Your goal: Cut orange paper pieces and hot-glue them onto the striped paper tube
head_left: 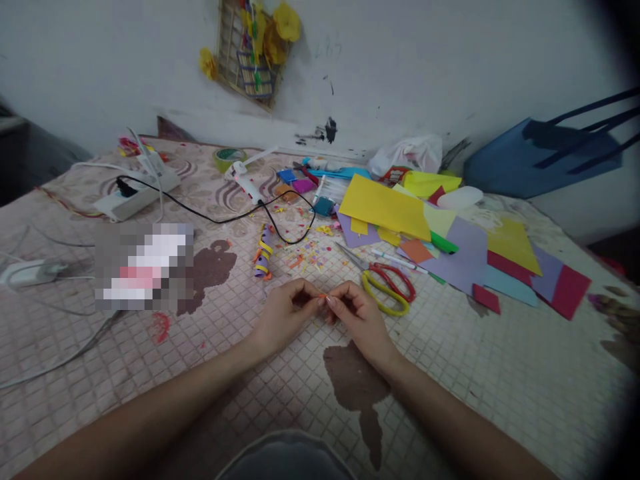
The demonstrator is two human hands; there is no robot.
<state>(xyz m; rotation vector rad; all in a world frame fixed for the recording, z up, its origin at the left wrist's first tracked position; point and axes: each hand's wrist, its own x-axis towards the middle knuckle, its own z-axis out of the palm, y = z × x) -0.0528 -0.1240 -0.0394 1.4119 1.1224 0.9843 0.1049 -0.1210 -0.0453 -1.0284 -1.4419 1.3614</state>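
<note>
My left hand (pixel 286 313) and my right hand (pixel 356 316) meet at the middle of the patterned mat, fingers pinched together. Between the fingertips sits a tiny orange paper scrap (pixel 323 295), held by both hands. Just right of my right hand lie scissors (pixel 387 283) with red and yellow handles. A small rolled paper piece (pixel 263 251) in purple, yellow and orange lies beyond my left hand, with several paper crumbs around it.
Sheets of coloured paper (pixel 385 207) spread over the right side, with pens (pixel 400 261) among them. A glue gun (pixel 243 180) with a black cord, a power strip (pixel 135 193) and a tape roll (pixel 228 157) sit at the back left. A blue bag (pixel 545 157) leans against the wall.
</note>
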